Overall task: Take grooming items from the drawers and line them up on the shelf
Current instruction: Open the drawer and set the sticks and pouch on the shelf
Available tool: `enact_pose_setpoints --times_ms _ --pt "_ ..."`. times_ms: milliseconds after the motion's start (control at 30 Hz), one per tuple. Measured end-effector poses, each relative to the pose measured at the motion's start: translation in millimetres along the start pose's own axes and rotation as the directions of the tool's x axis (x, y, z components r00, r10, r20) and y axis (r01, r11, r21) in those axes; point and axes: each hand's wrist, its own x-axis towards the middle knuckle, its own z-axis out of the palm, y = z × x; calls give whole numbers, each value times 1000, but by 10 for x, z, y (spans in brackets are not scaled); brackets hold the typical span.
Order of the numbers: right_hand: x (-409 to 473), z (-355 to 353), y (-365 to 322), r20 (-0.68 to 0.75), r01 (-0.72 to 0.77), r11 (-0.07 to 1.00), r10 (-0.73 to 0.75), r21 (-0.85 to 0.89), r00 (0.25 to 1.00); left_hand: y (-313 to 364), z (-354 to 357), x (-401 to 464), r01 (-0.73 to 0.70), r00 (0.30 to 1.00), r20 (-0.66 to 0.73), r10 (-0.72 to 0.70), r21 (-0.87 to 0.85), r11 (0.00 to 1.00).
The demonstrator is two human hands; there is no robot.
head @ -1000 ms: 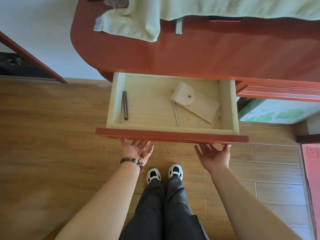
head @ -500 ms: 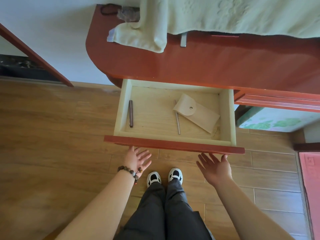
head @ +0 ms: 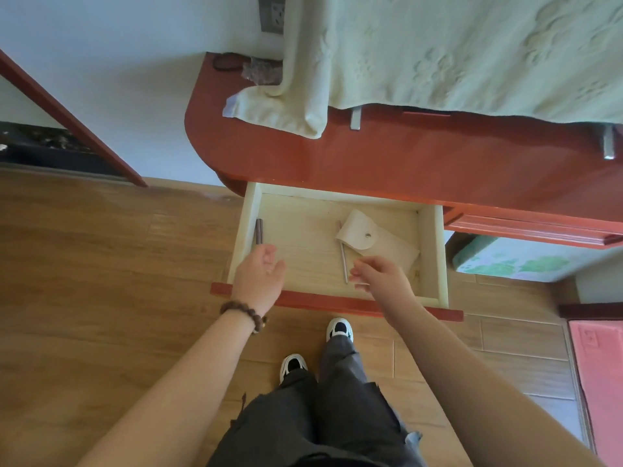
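Drawer (head: 251,210) open below the desk (head: 421,163); left hand (head: 261,276) loose, empty near dark stick (head: 259,230); right hand (head: 382,276) loose above metal tool (head: 344,261), beside pouch (head: 377,242); pinch each midway, lift straight.

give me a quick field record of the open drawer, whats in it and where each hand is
drawer: pulled open
contents: dark stick at left wall; pale snap pouch at right; thin metal rod partly under pouch
left hand: over drawer near dark stick, holds nothing
right hand: over drawer near rod and pouch, holds nothing
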Motion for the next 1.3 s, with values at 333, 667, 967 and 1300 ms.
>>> enact_pose_setpoints --times_ms 333,667,967,1300 --pt "835 421 20 -28 -40 602 30 -798 999 -123 598 927 234 970 -45 -239 435 869" --pt "1024 512 102 -23 -9 479 -24 -878 999 -213 890 1174 343 935 -232 -267 415 842" --pt "953 538 69 16 11 579 4 -816 1000 -111 852 1096 234 967 -139 -213 154 960" --pt "377 -134 -513 -51 221 842 -281 -492 958 666 644 645 -266 952 -168 255 -45 963"
